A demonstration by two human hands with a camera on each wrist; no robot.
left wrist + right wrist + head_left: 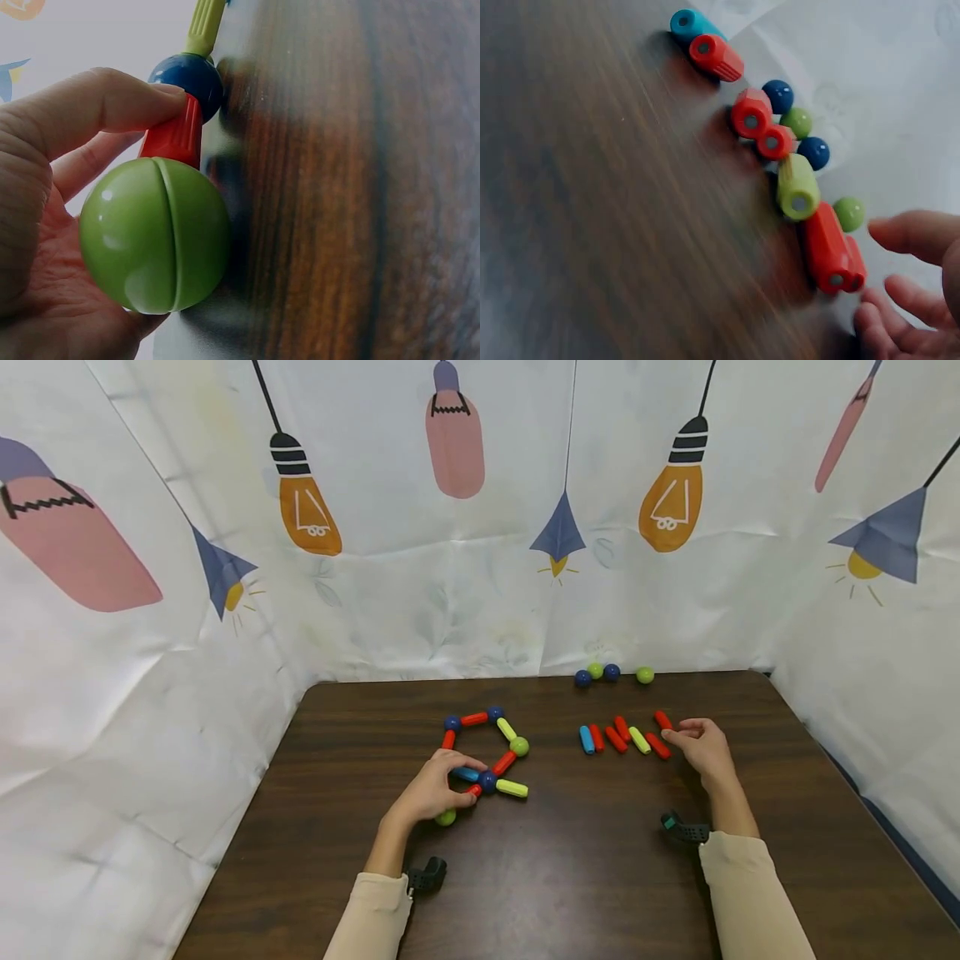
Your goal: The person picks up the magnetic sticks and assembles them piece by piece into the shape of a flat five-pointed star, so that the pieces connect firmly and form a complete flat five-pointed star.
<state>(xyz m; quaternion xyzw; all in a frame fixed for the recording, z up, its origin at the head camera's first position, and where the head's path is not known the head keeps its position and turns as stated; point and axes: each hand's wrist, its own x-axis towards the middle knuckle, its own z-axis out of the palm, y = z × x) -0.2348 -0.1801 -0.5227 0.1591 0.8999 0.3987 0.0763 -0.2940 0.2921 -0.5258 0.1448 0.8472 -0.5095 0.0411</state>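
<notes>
Gripping, left hand [427, 787]: pinches the ball-and-rod figure [504, 763]; thumb tip where a red rod [174, 135] meets a navy ball [487, 782], lime ball [154, 236] at the rod's other end.
Right hand [705, 747]: fingers parted, just beside the end red pieces of the loose rods [640, 740]; contact cannot tell.
Figure spot: worktop [570, 860], left of loose rods; loop partly hidden by left hand, lime rod [512, 788] sticking out right.
Loose rods: one cyan, five red, one lime, in a rough row.
Spare balls [611, 672]: worktop's far edge, two navy, two lime; one lime apart, right.
Backdrop cloth [480, 585]: white, printed bulbs and lamps.
Wrists: black devices [427, 875], cream sleeves [375, 914].
</notes>
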